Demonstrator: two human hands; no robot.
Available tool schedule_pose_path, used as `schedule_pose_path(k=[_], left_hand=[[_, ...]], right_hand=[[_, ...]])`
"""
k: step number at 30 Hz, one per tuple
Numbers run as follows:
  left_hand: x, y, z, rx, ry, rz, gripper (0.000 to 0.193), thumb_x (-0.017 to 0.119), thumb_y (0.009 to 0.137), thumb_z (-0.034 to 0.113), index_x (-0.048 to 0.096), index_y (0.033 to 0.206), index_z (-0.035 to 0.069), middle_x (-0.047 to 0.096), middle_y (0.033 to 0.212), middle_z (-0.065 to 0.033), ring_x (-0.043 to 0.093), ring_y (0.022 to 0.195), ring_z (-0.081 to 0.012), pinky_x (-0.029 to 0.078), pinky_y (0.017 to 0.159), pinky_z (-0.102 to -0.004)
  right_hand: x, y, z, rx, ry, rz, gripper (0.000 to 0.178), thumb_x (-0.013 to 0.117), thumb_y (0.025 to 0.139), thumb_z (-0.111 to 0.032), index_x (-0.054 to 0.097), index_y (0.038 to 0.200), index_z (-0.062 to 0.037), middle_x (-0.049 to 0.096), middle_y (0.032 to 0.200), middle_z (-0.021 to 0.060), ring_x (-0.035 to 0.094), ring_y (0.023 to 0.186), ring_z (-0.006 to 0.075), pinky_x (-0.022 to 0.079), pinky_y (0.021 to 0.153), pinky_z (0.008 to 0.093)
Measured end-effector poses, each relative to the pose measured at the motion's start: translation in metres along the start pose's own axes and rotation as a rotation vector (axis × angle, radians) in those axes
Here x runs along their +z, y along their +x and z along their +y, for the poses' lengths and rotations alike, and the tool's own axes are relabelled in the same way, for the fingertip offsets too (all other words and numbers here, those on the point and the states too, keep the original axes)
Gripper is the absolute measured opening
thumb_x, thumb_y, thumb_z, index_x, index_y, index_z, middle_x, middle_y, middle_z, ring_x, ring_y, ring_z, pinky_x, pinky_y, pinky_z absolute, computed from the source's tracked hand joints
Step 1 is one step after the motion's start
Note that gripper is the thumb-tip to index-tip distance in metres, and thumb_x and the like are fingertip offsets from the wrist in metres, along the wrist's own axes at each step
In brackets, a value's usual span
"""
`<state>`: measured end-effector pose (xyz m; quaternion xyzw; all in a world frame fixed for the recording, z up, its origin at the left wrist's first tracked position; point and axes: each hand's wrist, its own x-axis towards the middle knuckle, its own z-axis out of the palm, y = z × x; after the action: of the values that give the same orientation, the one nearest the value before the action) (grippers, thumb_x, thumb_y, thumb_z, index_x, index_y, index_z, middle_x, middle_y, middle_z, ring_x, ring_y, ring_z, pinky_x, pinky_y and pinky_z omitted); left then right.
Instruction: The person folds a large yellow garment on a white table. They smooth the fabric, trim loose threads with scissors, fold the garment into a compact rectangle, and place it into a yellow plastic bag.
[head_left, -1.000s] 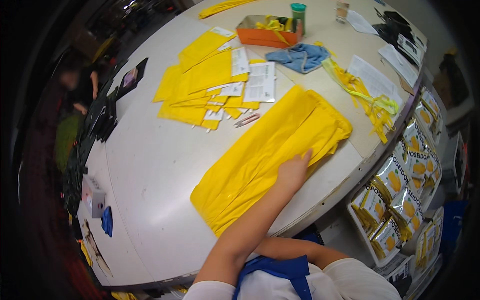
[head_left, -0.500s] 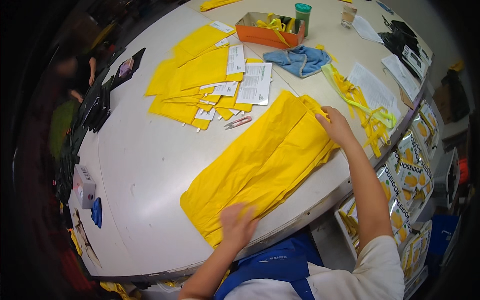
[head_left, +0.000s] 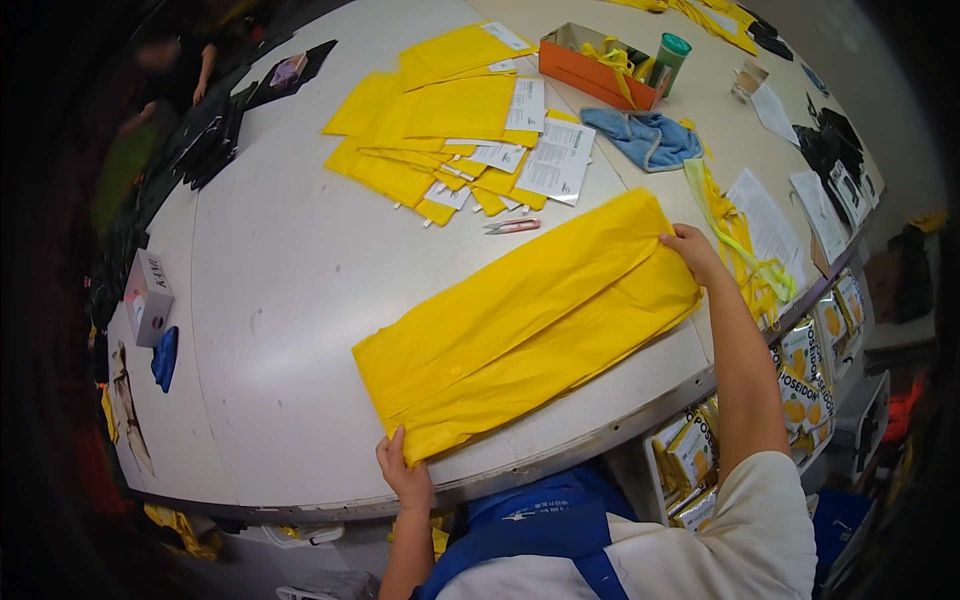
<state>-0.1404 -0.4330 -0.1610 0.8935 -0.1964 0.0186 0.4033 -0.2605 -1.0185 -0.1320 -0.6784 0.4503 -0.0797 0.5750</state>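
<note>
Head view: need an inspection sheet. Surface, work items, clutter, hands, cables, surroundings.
Surface: white table, a few dark marks.
Work items: folded yellow fabric, laid out between the hands.
Clutter: fanned yellow pouches, snips, blue cloth, orange box holding yellow strips.
Hands: left hand grips the fabric's near-left corner; right hand grips its right end.
Cables: nothing seen.
Surroundings: printed packages below the table, right; another person, upper left, blurred.
</note>
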Motion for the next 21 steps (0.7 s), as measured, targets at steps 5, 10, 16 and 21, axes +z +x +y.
schedule_pose_path(k=[5,10,16,21], left_hand=[[-0.004,0.017,-0.009,0.069,0.21,-0.305,0.071,0.064,0.062,-0.008,0.056,0.128,0.016,0.04,0.123,-0.0177,0.045,0.099,-0.0302,0.042,0.09,-0.0361],[-0.033,0.064,0.013,0.195,0.015,-0.292,0.061,0.069,0.077,0.02,0.048,0.133,0.011,0.028,0.143,-0.0209,0.028,0.132,-0.0386,0.032,0.105,-0.0435],[0.009,0.211,-0.009,-0.073,-0.149,-0.428,0.028,0.058,0.091,0.018,0.057,0.115,0.006,0.055,0.118,-0.0115,0.049,0.111,-0.0209,0.041,0.093,-0.0319],[0.011,0.223,0.004,-0.152,0.032,-0.573,0.011,0.062,0.089,0.016,0.058,0.092,0.006,0.056,0.07,-0.0009,0.049,0.066,-0.0104,0.044,0.066,-0.0264]], right_hand=[[-0.019,0.005,0.019,0.09,0.132,-0.051,0.017,0.057,0.091,-0.015,0.061,0.102,-0.0032,0.065,0.091,0.0047,0.062,0.079,0.0147,0.05,0.067,0.0293],[-0.013,-0.002,-0.005,0.109,0.034,-0.103,0.024,0.053,0.093,-0.016,0.057,0.112,-0.0012,0.064,0.098,0.0066,0.062,0.084,0.0154,0.051,0.072,0.0291],[-0.01,0.006,0.001,0.044,-0.204,-0.026,0.036,0.052,0.094,-0.021,0.052,0.121,0.0021,0.062,0.11,0.0112,0.058,0.099,0.0188,0.045,0.086,0.0315],[-0.01,0.009,0.002,-0.032,-0.416,-0.067,0.044,0.053,0.093,-0.024,0.049,0.125,0.0056,0.06,0.115,0.0144,0.055,0.103,0.022,0.042,0.089,0.0318]])
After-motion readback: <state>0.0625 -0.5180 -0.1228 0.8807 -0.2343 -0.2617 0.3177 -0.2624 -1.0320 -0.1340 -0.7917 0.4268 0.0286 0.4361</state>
